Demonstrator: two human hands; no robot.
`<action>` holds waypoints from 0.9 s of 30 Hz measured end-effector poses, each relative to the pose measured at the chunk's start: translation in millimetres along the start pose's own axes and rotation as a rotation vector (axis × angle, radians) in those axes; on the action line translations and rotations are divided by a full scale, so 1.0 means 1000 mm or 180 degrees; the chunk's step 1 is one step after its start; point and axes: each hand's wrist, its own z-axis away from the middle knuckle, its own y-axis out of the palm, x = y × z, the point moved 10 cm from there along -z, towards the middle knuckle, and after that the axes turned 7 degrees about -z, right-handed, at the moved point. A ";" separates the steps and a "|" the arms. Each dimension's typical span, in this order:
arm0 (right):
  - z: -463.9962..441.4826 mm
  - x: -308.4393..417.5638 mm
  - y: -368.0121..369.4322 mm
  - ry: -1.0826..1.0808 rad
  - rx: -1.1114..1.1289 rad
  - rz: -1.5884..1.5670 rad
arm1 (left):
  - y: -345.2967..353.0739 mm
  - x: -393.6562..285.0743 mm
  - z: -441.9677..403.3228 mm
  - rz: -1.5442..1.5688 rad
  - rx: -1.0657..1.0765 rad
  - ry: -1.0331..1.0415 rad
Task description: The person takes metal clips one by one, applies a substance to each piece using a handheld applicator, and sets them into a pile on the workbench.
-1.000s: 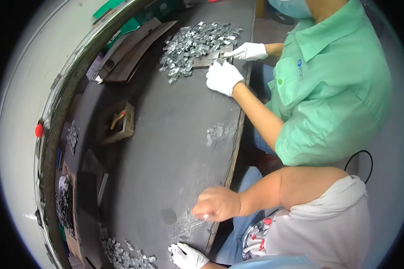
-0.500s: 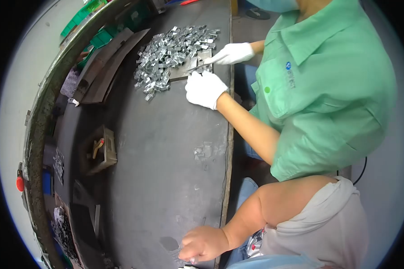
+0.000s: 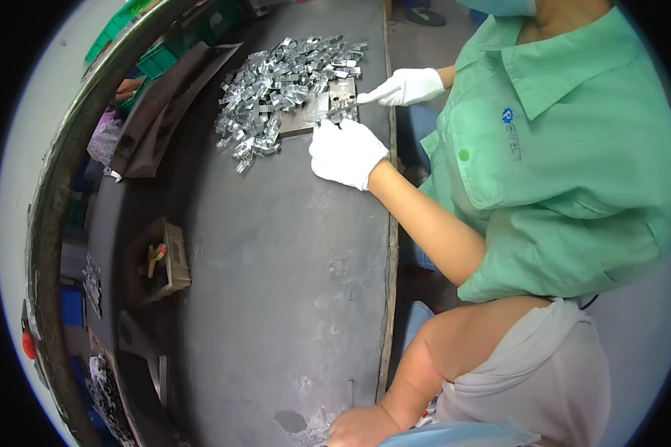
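At the bottom edge my right hand, bare, rests low over or on the dark tabletop by its near edge. The frame cuts off its fingers, so what they hold, if anything, is hidden. A dark patch and whitish scuffs lie on the tabletop just beside it. My left hand is out of view.
A co-worker in a green shirt sits alongside. Their white-gloved hands hold a thin tool at a metal block, beside heaped small metal parts. A bin holds an orange-handled tool.
My right hand has moved toward the bottom edge and slightly right, and its fingers have left the frame. The view has shifted a little. The co-worker's hands stay at the metal block.
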 end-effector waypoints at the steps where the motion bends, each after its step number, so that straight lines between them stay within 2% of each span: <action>1: 0.000 -0.001 0.000 -0.0001 0.0020 0.0014 | 0.002 0.001 -0.001 0.0079 0.0067 -0.0112; 5: 0.000 0.007 0.006 -0.0034 0.0078 0.0145 | 0.017 0.017 0.005 0.0437 0.0354 -0.0702; 7: 0.004 0.016 0.002 -0.0028 0.0154 0.0647 | 0.030 0.039 0.018 0.0911 0.0570 -0.1312; 8: 0.003 0.023 -0.006 -0.0258 0.0037 0.0394 | 0.032 0.047 0.026 0.1119 0.0618 -0.1587; 9: 0.006 0.021 -0.009 -0.0165 0.0247 0.0237 | 0.025 0.053 0.036 0.1127 0.0570 -0.1767; 10: 0.010 0.019 -0.007 -0.0261 0.0378 0.0477 | 0.001 0.035 0.019 0.0711 0.0154 -0.1182; 11: 0.017 0.020 -0.015 -0.0314 0.0064 0.0509 | -0.004 0.035 0.020 0.0321 0.0181 -0.1077; 13: 0.019 0.026 -0.028 -0.0581 -0.0197 0.0241 | 0.005 0.037 0.019 0.0181 0.0462 -0.0783; 15: 0.023 0.035 -0.037 -0.0696 -0.0636 0.0732 | 0.008 0.044 0.022 0.0086 0.0558 -0.0801; 17: 0.030 0.037 -0.046 -0.0639 -0.1102 0.0832 | 0.004 0.049 0.027 0.0227 0.0239 -0.0792; 18: 0.033 0.036 -0.050 -0.0577 -0.1242 0.0962 | 0.005 0.053 0.030 0.0154 0.0362 -0.0853; 19: 0.039 0.026 -0.058 -0.0491 -0.1411 0.1047 | 0.003 0.053 0.031 0.0084 0.0107 -0.0852; 22: 0.053 -0.008 -0.077 0.0183 -0.1499 0.0435 | 0.006 0.059 0.035 0.0252 0.0226 -0.1041; 25: 0.054 -0.012 -0.089 -0.0058 -0.1940 -0.0628 | 0.009 0.059 0.039 0.0224 0.0285 -0.1112; 27: 0.052 -0.013 -0.094 -0.0161 -0.1951 -0.0728 | 0.005 0.057 0.034 0.0188 0.0178 -0.1051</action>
